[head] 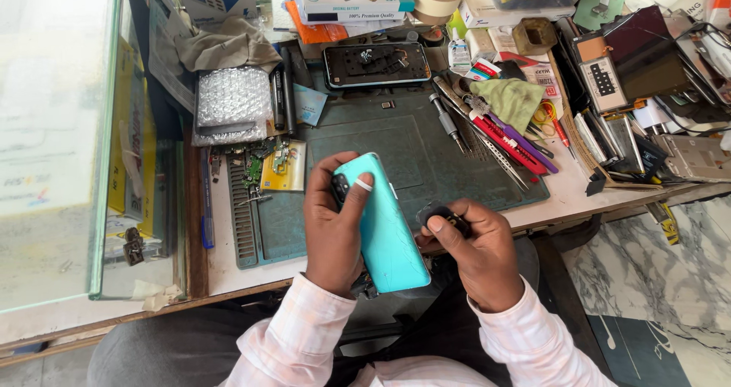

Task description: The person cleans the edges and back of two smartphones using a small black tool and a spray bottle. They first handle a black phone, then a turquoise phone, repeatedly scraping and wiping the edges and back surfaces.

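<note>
Left hand (pixel 333 227) grips the teal phone back (pixel 383 223), fingers curled round its left edge, thumb over the camera corner, held above the mat's (pixel 396 139) near edge. Right hand (pixel 476 254), at three o'clock of it, pinches a small black part (pixel 442 221). Another phone (pixel 377 64) lies at twelve o'clock on the counter (pixel 217 261).

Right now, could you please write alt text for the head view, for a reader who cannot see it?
A person's left hand holds a turquoise phone back cover while the right hand grips a small black part. Beyond lie a green work mat, an opened phone and tools.
</note>
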`<state>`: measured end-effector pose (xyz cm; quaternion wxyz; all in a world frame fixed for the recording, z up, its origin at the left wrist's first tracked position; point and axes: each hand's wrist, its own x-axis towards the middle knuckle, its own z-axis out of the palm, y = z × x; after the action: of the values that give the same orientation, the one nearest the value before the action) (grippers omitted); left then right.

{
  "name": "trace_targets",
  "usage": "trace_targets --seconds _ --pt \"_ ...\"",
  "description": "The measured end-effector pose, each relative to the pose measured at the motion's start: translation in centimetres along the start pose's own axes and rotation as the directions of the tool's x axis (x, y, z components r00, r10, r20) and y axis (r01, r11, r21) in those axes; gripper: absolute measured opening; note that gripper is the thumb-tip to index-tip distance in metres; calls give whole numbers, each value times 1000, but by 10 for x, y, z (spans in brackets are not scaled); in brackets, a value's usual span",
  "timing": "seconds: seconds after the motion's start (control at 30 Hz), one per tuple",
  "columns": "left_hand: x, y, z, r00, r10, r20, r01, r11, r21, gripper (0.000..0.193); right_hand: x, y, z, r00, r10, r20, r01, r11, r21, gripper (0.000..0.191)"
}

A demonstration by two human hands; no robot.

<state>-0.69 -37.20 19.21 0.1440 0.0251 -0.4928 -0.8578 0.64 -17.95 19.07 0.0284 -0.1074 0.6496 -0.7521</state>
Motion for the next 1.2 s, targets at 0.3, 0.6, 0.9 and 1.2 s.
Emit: trace_targets --seconds 0.3,0.6,0.9,1.2 --pt "-1 8 0 990 -114 84 125 982 -139 48 -10 -6 8 999 44 6 -44 998 37 29" --pt "-3 15 1 986 -127 109 128 992 -4 67 -18 4 -1 996 23 82 -12 992 -125 26" --pt "-6 2 1 997 -43 -70 36 995 -90 64 -36 3 -6 977 -14 214 19 1000 -22 50" --pt "-10 -1 -4 998 -27 57 37 983 -179 63 -33 8 1 999 -35 24 37 991 -128 40"
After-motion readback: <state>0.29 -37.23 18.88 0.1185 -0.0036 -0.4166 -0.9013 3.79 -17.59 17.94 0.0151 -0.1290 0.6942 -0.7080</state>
